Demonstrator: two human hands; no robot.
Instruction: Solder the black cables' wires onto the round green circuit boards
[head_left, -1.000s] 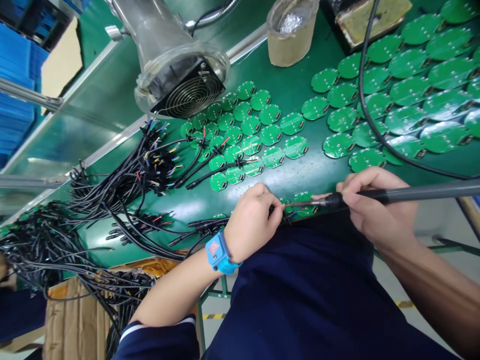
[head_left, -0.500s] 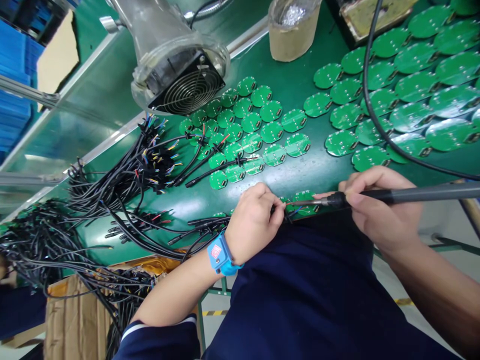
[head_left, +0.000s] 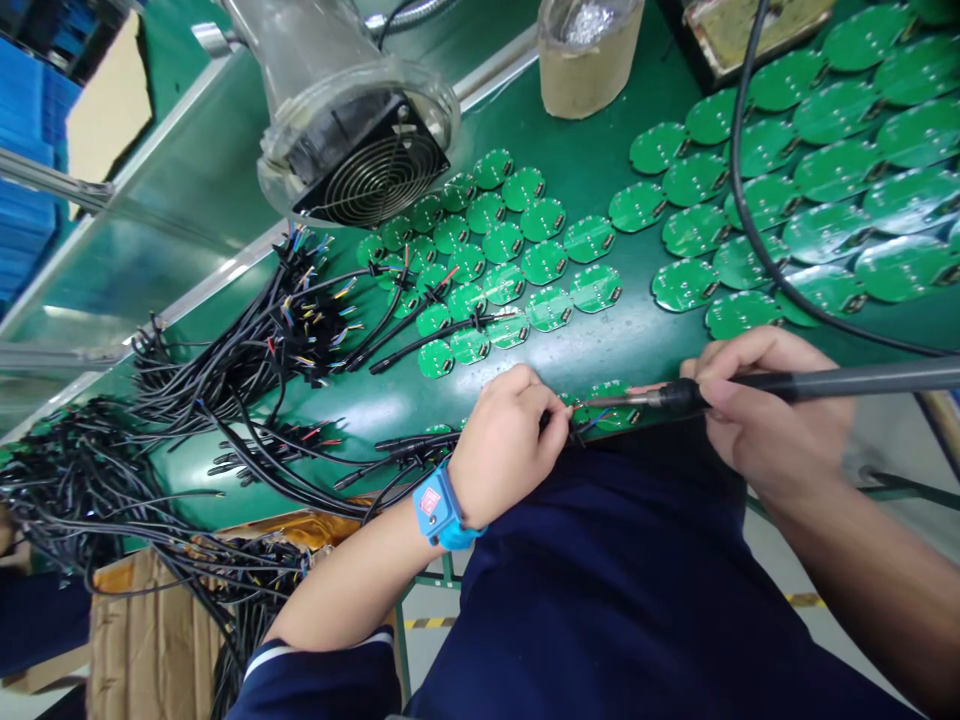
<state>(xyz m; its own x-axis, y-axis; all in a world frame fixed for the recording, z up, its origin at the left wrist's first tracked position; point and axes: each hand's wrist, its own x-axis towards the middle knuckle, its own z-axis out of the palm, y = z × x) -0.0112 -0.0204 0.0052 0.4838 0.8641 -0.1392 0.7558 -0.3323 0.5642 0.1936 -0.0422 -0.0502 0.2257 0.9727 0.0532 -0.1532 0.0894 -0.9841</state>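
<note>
My right hand (head_left: 772,415) is closed around a black soldering iron (head_left: 817,383), whose tip reaches left onto a round green circuit board (head_left: 613,416) at the table's near edge. My left hand (head_left: 510,440), with a blue wrist strap (head_left: 439,508), pinches a thin black cable with coloured wire ends (head_left: 581,428) against that board. The fingertips of both hands are a few centimetres apart over the board.
Many round green boards lie in a cluster at centre (head_left: 495,265) and in rows at the right (head_left: 825,170). Black cables (head_left: 247,380) pile up on the left. A clear fume extractor with a fan (head_left: 360,150), a tub (head_left: 589,55) and the iron's cord (head_left: 750,230) stand behind.
The view has shifted slightly. Both hands stay at the board, and the iron's tip has barely moved.
</note>
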